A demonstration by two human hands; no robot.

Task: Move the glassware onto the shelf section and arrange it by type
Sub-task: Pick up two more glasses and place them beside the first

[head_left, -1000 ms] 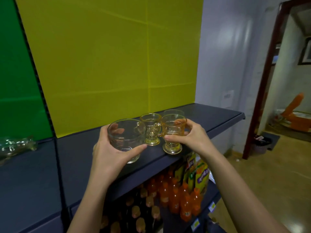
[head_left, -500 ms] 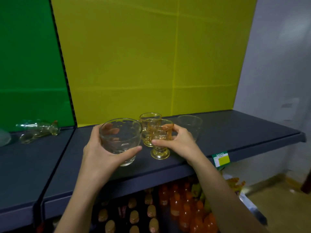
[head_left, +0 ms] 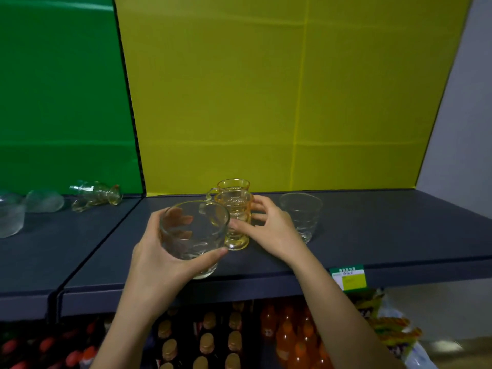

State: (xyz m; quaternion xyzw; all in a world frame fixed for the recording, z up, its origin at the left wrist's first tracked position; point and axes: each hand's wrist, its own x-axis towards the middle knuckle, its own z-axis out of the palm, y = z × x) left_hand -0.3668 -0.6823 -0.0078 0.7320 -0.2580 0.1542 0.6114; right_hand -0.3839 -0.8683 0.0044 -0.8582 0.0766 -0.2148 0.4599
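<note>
My left hand (head_left: 157, 259) grips a clear round glass cup (head_left: 193, 235), held at the front of the dark shelf (head_left: 386, 235) before the yellow back panel. My right hand (head_left: 269, 230) is wrapped around an amber footed mug (head_left: 235, 219) that stands on the shelf. A second amber mug (head_left: 233, 184) stands right behind it. A clear tumbler (head_left: 302, 215) stands to the right of my right hand. On the left shelf section before the green panel lie a clear bottle on its side (head_left: 95, 194) and clear glass bowls (head_left: 10, 217).
A price tag (head_left: 347, 278) hangs on the shelf's front edge at the right. Below are rows of orange drink bottles (head_left: 290, 339), cork-topped bottles (head_left: 207, 342) and snack bags (head_left: 391, 323). A grey wall closes the right side.
The view has swung left, so the doorway is gone and the left shelf section shows. My right hand has brought the front amber mug closer to the rear one. My left hand still holds the clear cup.
</note>
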